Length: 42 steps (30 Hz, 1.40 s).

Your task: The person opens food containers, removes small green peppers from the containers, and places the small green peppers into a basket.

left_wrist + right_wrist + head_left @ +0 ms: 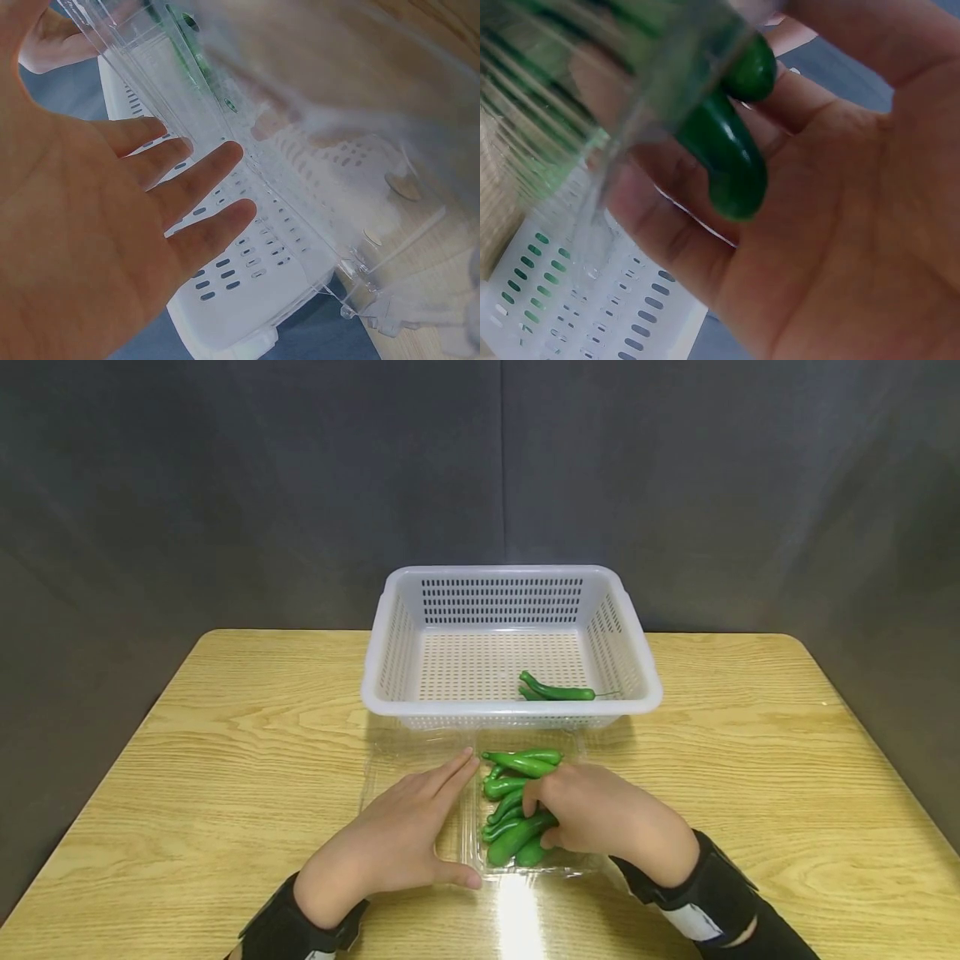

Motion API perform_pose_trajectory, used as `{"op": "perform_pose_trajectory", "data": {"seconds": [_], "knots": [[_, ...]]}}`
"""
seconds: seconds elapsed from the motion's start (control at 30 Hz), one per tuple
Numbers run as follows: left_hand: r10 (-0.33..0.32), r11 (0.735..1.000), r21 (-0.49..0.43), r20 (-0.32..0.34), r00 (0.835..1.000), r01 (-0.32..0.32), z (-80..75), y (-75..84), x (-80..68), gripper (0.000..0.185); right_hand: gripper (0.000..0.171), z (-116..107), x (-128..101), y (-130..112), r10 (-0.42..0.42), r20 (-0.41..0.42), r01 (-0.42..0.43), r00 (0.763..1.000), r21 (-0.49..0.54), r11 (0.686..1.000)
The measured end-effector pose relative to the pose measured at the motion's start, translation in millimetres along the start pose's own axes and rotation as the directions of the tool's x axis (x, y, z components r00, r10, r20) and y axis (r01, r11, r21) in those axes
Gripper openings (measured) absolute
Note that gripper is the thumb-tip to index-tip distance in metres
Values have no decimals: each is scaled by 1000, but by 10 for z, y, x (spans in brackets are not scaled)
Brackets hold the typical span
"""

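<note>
— Green peppers (517, 806): where are they?
— I see them in the clear tray (405, 768) before the white basket (390, 693).
— Fingers?
— My right hand (600, 814) curls round one pepper; my left hand (401, 835) lies flat, fingers straight, on the tray.

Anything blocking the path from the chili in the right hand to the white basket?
Nothing visible does. The right hand grips a green chili in the clear tray; only the white basket's near wall lies between, low enough to lift over.
</note>
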<state>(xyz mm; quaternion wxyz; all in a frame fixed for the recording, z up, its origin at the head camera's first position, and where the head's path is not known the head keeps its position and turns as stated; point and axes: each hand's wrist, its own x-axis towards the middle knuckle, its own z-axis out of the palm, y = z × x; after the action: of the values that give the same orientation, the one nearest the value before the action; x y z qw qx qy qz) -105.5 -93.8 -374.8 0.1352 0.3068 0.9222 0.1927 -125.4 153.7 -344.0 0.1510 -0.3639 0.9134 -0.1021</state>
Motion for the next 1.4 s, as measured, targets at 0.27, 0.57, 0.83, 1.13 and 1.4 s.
{"op": "perform_pose_trajectory", "data": {"seconds": [0.27,0.57,0.83,1.13,1.4], "knots": [[0,1000,2,0,1000,0,-1,1,7,122,27,-24,-23,-1,33,30,-33,999,10,999],[4,1000,6,-7,1000,-4,4,1,1,122,25,-23,-25,-4,20,24,-20,1000,1,1000],[-1,1000,4,-1,1000,1,6,3,-3,122,25,-43,-49,-10,-22,-28,22,999,-2,1000],[6,1000,15,-9,1000,-6,12,-1,0,122,26,-92,-74,13,-59,-139,57,989,-21,998],[4,1000,15,-3,1000,-4,12,-3,-1,123,29,-145,-107,25,-46,-200,43,979,-20,999]]}}
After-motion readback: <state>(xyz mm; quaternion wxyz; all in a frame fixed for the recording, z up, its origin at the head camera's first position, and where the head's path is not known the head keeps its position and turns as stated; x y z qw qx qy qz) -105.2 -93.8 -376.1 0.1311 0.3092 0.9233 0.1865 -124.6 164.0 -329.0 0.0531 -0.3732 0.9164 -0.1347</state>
